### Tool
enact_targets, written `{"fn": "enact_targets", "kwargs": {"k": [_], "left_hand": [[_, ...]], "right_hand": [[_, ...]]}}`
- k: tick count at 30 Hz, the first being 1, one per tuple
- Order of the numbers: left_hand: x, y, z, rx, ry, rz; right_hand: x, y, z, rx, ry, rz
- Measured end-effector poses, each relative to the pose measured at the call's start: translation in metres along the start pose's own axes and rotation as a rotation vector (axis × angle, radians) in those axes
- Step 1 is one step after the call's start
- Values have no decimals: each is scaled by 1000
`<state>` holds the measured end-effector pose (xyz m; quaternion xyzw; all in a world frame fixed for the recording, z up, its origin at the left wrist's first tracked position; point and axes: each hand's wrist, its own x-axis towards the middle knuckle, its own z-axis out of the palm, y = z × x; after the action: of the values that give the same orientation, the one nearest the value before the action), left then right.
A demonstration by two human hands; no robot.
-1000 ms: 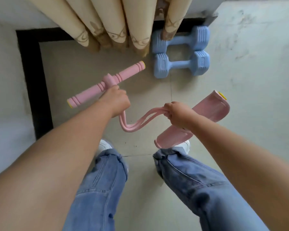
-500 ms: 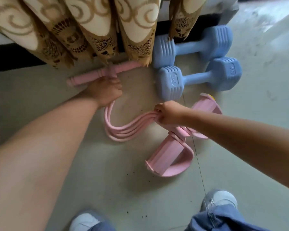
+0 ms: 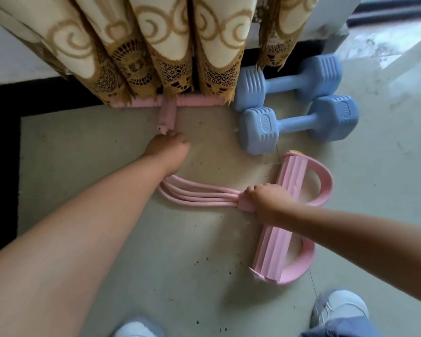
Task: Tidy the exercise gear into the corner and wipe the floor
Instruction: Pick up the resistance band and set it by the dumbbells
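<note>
Dusty floor (image 3: 136, 239) by curtain (image 3: 156, 57). Pink puller: handle (image 3: 192, 102) tucked under hem, cords (image 3: 199, 194) looped, pedals (image 3: 287, 215) out. Left hand (image 3: 168, 147) curled near stem, grip unclear; right hand (image 3: 265, 199) clamped on cords. Dumbbells (image 3: 299, 110) beside. Stowing step; next probably pushing pedals in, then wiping.

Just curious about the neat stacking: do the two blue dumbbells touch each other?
Touching. In the head view the far dumbbell and the near dumbbell meet at their left heads, with no floor showing between them.
</note>
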<state>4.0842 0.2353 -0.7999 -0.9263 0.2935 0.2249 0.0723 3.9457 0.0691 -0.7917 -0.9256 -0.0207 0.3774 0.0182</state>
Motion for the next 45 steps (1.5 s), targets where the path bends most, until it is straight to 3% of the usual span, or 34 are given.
{"fn": "enact_targets", "kwargs": {"k": [3, 8, 11, 15, 22, 30, 39, 45], "left_hand": [[-9, 1, 3, -1, -1, -141], [-19, -13, 12, -300, -50, -490], [-18, -20, 16, -457, -11, -483], [-17, -26, 13, -564, 17, -458], [-31, -30, 22, -545, -9, -305], [-40, -19, 19, -175, -82, -219], [-42, -6, 14, -65, -96, -245], [-43, -5, 6, -50, -48, -257]], "right_hand": [[4, -8, -8, 113, 47, 63], [18, -25, -35, 535, 245, 218], [32, -41, -54, 754, 332, 264], [57, -50, -70, 841, 391, 309], [88, -46, -68, 700, 351, 347], [86, -39, -63, 552, 258, 301], [75, -34, -66, 445, 161, 207], [62, -24, -73, 332, 212, 116]]}}
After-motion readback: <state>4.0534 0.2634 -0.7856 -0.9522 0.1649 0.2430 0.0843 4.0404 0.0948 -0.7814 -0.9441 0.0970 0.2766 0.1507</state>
